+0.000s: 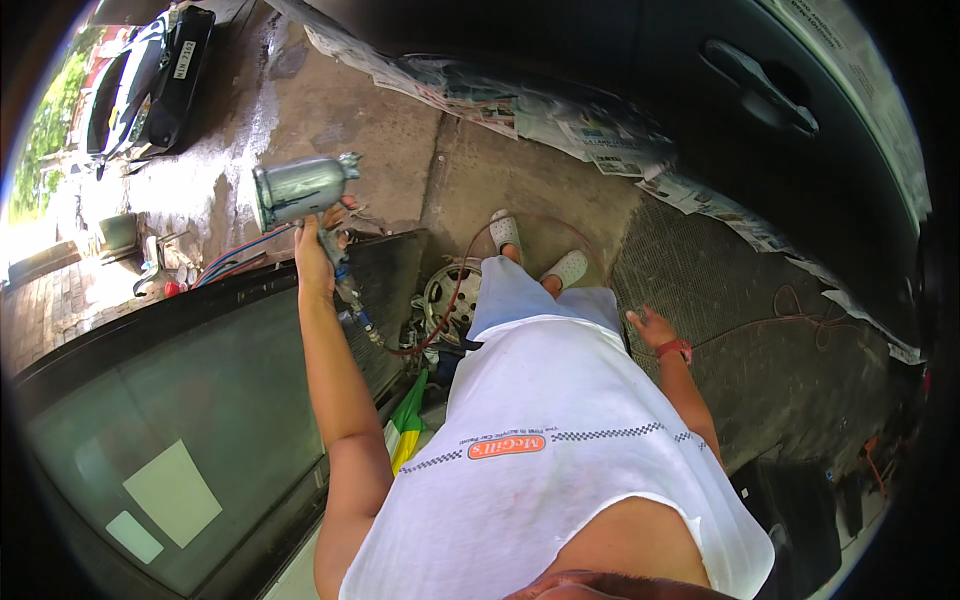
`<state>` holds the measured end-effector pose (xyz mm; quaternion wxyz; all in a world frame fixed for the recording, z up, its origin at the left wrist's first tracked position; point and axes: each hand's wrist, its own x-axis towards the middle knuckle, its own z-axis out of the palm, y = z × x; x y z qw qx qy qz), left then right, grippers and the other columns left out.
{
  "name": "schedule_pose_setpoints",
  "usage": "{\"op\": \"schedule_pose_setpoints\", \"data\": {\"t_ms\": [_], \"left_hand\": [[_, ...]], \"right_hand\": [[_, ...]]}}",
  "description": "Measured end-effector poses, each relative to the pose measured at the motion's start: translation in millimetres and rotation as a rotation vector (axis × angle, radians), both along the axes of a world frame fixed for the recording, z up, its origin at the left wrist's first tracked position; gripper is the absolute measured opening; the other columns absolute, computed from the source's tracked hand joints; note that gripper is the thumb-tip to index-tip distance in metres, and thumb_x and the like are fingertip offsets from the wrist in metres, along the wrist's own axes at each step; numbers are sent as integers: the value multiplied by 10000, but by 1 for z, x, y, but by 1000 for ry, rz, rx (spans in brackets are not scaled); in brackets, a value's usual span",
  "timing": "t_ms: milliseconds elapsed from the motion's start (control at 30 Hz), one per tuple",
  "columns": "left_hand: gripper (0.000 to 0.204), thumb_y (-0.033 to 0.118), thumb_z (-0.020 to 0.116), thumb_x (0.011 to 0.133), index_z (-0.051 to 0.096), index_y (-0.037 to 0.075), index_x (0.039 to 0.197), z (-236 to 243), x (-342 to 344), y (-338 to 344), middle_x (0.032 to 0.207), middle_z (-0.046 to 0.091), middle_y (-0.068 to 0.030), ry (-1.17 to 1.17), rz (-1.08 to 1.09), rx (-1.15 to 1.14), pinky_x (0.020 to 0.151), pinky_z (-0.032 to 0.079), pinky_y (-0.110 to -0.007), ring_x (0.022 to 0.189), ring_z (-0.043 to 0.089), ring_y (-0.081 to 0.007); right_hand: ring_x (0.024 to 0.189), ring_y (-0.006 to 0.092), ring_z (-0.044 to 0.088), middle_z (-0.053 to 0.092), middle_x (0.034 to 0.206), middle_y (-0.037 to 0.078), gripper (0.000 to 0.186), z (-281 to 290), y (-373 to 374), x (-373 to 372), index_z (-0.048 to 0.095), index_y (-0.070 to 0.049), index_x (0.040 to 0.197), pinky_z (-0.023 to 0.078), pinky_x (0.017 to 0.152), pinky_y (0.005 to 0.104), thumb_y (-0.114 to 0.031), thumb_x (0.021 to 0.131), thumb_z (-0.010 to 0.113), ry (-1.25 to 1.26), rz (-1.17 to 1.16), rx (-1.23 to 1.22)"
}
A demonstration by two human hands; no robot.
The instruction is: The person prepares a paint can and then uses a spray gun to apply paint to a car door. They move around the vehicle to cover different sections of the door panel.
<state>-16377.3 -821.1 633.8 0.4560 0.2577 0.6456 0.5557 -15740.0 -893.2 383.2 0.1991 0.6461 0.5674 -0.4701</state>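
My left hand (318,255) is closed around the handle of a paint spray gun (300,192), held out to the left with its big metallic cup on top. From the gun's lower end a fitting (362,318) joins a thin reddish hose (462,300) that curves down past my legs. My right hand (652,328), with a red band at the wrist, hangs at my side with its thumb and fingers apart and nothing visible in it. Ahead and to the right stands a dark matte car body (620,60), its lower edge masked with newspaper (590,140).
A door handle (760,85) juts from the car panel. A glass-topped cabinet (230,400) stands close on my left. Beside my legs is a wheel (455,295). Hose loops (795,315) lie on the floor at right. Another vehicle (150,85) is at the far left.
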Motion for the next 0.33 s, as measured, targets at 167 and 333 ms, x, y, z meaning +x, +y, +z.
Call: {"op": "schedule_pose_setpoints", "data": {"t_ms": [167, 333], "left_hand": [[369, 247, 387, 1107, 558, 3, 1325, 22, 81, 32, 1183, 699, -182, -11, -74, -15, 599, 438, -264, 996, 650, -194], [315, 163, 485, 1068, 523, 22, 1347, 11, 125, 69, 1262, 630, -151, -45, -209, -20, 604, 463, -312, 1018, 609, -200]], "right_hand": [[1346, 402, 550, 540, 1464, 289, 978, -9, 0, -3, 445, 22, 1522, 429, 1130, 455, -765, 943, 470, 32, -6, 60], [1401, 412, 491, 503, 1505, 278, 988, 3, 16, -17, 416, 17, 1541, 400, 1159, 459, -768, 943, 465, 56, -73, 34]]}}
